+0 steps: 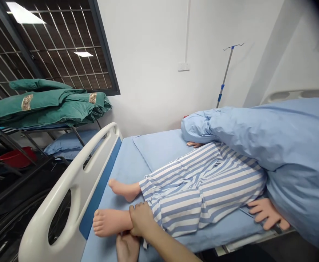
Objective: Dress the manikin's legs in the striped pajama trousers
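Observation:
A life-size patient manikin (203, 182) in blue-and-white striped trousers lies on the bed, its upper body under a light blue quilt (257, 134). My right hand (142, 219) wraps over the ankle of the manikin's nearer foot (111, 222), just below the trouser cuff. From underneath, my left hand (128, 246) cups the same ankle near the heel; its fingertips are hidden. The farther bare foot (123, 189) rests on the sheet, untouched. One manikin hand (268, 213) pokes out from the quilt at the near edge, and part of another (194, 144) shows at the far side.
The white bed footboard (94, 174) stands just left of the feet. Beyond it are folded green quilts (52, 103), a red basin (17, 157) and a dark wheel (58, 218). An IV pole (226, 76) rises behind the bed by the wall.

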### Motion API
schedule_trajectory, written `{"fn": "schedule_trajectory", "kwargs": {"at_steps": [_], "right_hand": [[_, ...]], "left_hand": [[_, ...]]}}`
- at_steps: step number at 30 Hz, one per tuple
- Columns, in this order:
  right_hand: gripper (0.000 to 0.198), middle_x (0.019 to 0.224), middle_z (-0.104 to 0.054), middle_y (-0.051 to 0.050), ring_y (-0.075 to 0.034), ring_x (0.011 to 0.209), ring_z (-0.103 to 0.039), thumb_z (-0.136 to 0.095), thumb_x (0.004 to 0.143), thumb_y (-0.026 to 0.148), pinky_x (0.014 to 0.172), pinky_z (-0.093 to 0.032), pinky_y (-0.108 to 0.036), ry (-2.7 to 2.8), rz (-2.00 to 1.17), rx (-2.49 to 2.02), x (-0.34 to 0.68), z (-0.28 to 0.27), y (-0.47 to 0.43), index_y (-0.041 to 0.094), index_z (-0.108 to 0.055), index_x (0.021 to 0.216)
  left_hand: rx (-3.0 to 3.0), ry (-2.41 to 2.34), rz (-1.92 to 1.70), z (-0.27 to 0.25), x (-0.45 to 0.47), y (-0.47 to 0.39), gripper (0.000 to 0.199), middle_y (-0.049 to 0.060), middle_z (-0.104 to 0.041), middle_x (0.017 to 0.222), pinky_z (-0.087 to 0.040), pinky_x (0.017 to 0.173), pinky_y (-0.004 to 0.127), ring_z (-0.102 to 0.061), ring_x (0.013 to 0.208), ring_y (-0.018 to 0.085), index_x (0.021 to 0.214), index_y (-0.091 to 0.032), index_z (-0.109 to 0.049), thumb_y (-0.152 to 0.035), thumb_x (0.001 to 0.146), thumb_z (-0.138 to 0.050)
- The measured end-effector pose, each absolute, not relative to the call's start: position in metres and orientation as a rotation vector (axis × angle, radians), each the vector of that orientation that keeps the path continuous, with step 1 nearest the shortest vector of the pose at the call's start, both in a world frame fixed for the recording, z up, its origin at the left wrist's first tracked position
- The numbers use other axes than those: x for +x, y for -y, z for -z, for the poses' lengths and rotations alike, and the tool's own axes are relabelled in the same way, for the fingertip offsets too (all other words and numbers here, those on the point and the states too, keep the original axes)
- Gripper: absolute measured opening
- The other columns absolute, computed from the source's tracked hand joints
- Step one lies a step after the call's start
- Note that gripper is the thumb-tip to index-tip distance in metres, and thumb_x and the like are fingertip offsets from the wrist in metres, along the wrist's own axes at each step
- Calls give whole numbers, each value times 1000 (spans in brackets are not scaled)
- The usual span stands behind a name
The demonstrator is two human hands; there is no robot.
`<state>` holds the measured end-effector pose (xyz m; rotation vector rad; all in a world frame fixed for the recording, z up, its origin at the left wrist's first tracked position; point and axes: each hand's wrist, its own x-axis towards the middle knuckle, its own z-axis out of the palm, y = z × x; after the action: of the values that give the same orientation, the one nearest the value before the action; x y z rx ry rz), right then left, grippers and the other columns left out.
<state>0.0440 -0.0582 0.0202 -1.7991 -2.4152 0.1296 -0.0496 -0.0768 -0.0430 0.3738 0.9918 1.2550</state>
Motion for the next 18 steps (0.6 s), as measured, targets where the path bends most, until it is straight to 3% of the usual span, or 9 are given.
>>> {"fn": "schedule_trajectory", "kwargs": {"at_steps": [6,11,18], "right_hand": [[56,89,-57,-9,-25,80,-51,-60,51,46,72,-40,-39,2367,-270,-1575,47,-31,67,15,-50,96],[40,99,-53,-5,-21,93,-45,-51,63,28,80,-37,-33,2148,-340,-1418,77,-52,93,20,-48,102],[32,101,-51,-5,-19,95,-42,-48,68,23,83,-34,-31,1968,-276,-1587,157,-60,117,19,-50,100]], "left_hand": [[-14,-959,-1286,49,-47,96,27,1,-64,67,-48,59,27,-59,60,14,90,-27,-58,-36,73,-39],[256,-1042,-1199,44,-29,112,20,2,-65,72,-48,61,24,-60,69,15,80,-19,-61,-30,64,-56],[659,-1137,-975,8,-22,115,28,3,-66,72,-49,65,29,-61,78,23,70,-15,-63,-25,46,-74]]}}
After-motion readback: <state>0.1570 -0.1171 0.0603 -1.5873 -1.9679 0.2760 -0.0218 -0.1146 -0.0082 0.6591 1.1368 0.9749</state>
